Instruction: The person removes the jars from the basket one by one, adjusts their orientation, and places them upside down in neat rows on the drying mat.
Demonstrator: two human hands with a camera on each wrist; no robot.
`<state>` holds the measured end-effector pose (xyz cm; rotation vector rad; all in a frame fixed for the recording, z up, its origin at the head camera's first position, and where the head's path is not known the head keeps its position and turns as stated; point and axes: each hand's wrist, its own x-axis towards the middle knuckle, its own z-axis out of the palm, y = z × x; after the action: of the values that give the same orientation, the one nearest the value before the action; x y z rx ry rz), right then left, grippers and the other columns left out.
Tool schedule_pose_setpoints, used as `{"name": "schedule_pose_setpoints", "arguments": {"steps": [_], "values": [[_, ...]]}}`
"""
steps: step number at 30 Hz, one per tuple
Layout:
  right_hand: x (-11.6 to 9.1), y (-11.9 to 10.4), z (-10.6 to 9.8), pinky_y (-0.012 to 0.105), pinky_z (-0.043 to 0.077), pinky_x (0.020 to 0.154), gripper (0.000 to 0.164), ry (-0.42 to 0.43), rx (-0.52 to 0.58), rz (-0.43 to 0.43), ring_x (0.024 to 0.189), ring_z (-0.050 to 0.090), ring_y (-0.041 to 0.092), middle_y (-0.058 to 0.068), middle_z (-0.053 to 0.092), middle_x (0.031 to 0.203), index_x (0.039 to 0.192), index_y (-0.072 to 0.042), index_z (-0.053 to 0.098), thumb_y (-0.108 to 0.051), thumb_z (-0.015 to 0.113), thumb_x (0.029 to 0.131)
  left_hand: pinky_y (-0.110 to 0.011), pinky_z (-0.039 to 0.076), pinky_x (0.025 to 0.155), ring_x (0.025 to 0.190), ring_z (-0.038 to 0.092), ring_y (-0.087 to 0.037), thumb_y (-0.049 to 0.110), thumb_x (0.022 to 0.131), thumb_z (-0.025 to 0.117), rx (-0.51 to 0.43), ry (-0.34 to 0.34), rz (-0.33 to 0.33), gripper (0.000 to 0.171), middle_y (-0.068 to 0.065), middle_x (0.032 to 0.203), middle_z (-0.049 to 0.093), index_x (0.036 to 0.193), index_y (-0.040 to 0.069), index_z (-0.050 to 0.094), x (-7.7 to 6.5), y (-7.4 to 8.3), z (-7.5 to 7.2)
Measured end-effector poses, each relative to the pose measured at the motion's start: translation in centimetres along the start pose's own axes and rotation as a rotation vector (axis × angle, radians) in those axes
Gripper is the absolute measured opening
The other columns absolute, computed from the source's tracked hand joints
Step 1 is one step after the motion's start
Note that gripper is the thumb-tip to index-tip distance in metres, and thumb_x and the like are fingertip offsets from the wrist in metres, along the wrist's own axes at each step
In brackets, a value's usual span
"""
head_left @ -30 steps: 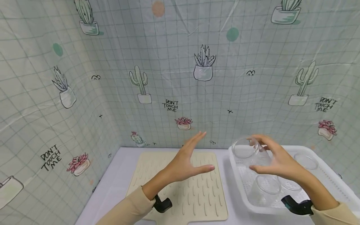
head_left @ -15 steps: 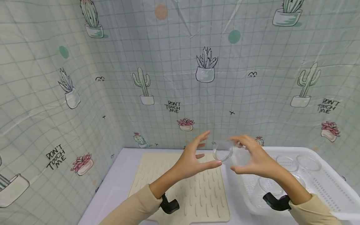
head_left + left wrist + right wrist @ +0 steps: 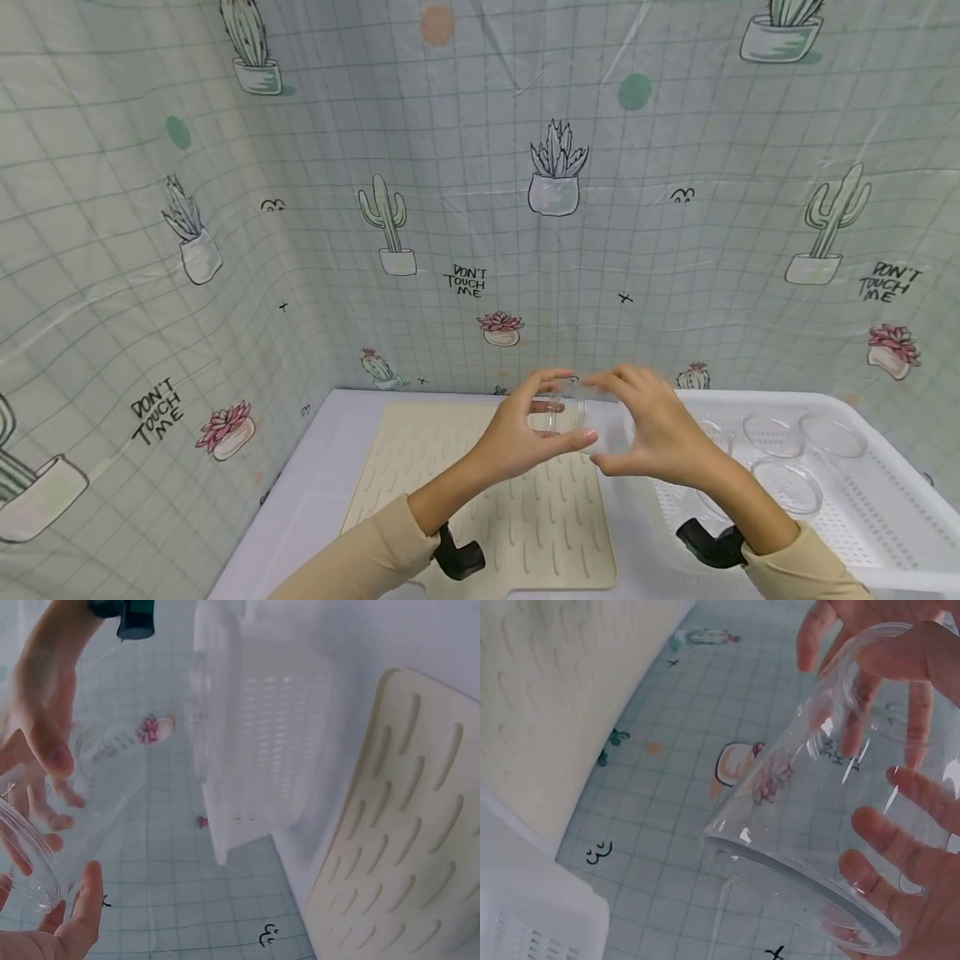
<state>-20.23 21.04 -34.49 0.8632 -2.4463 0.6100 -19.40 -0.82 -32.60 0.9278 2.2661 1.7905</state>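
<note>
Head view, left to right. What's first?

Patterned backdrop, left side and back: grid lines, potted cacti, "DON'T TOUCH ME" lettering. Pale table at its foot.

Next?

Cream mat, flat on the table, rows of short curved marks, tab on the near edge. Left forearm passes over it: beige sleeve, black band at the wrist.

Left hand state?

Left hand: thumb and fingers curved round the left end of a clear cup. Grip looks narrow. Left wrist view agrees: fingers at the cup's ringed end.

Cup position?

Held up between both hands, near the mat's right edge in the head view. Lying over, not upright. Mouth or base toward the left hand? Can't tell, too transparent. Right wrist view shows it tilted, fingers visible through the wall.

Right hand?

Right hand holds the other end, thumb below, fingers above. Same beige sleeve and black band on that arm.

Far right?

White basket on the table, perforated floor. Several clear round vessels inside, grouped toward the left and back. Exact count unclear, outlines overlap and the right arm covers part.
</note>
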Motion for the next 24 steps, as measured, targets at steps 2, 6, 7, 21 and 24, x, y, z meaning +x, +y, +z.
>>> {"name": "schedule_pose_setpoints", "arguments": {"steps": [2, 6, 7, 21, 24], "values": [[0.1, -0.1, 0.3, 0.043, 0.038, 0.076, 0.075, 0.000, -0.015, -0.019, 0.100, 0.046, 0.013, -0.007, 0.052, 0.106, 0.119, -0.018, 0.056, -0.032, 0.083, 0.050, -0.025, 0.052, 0.073, 0.111, 0.052, -0.028, 0.020, 0.081, 0.070, -0.011, -0.009, -0.008, 0.059, -0.014, 0.132, 0.041, 0.133, 0.022, 0.042, -0.1, -0.3, -0.1], [0.3, -0.4, 0.7, 0.040, 0.037, 0.078, 0.076, -0.002, -0.027, -0.040, 0.099, 0.045, 0.010, -0.010, 0.050, 0.106, 0.121, -0.020, 0.056, -0.032, 0.081, 0.050, -0.028, 0.052, 0.071, 0.105, 0.056, -0.024, 0.023, 0.082, 0.070, -0.014, -0.012, -0.012, 0.055, -0.008, 0.127, 0.046, 0.131, 0.022, 0.044, -0.1, -1.4, -0.3], [0.3, -0.5, 0.8, 0.039, 0.036, 0.079, 0.076, -0.003, -0.031, -0.043, 0.100, 0.044, 0.010, -0.010, 0.050, 0.106, 0.122, -0.020, 0.056, -0.032, 0.081, 0.051, -0.029, 0.052, 0.071, 0.105, 0.056, -0.023, 0.025, 0.082, 0.070, -0.010, -0.010, -0.010, 0.054, -0.006, 0.126, 0.047, 0.130, 0.024, 0.045, -0.1, -1.9, -0.4], [0.6, -0.7, 0.8, 0.048, 0.035, 0.087, 0.082, -0.004, 0.154, -0.019, 0.113, 0.041, 0.014, -0.007, 0.049, 0.120, 0.129, -0.023, 0.050, -0.029, 0.086, 0.055, -0.032, 0.053, 0.071, 0.104, 0.057, -0.022, 0.024, 0.081, 0.071, -0.060, 0.025, 0.046, 0.052, -0.003, 0.122, 0.048, 0.127, 0.026, 0.047, -0.1, -4.7, -1.4], [0.5, -0.6, 0.4, 0.044, 0.037, 0.087, 0.082, 0.010, 0.299, 0.025, 0.114, 0.041, 0.013, -0.006, 0.048, 0.125, 0.131, -0.023, 0.047, -0.023, 0.087, 0.059, -0.032, 0.053, 0.073, 0.106, 0.055, -0.029, 0.019, 0.082, 0.070, -0.070, 0.029, 0.059, 0.050, -0.005, 0.124, 0.048, 0.126, 0.024, 0.047, -0.4, -3.9, -2.0]]}}
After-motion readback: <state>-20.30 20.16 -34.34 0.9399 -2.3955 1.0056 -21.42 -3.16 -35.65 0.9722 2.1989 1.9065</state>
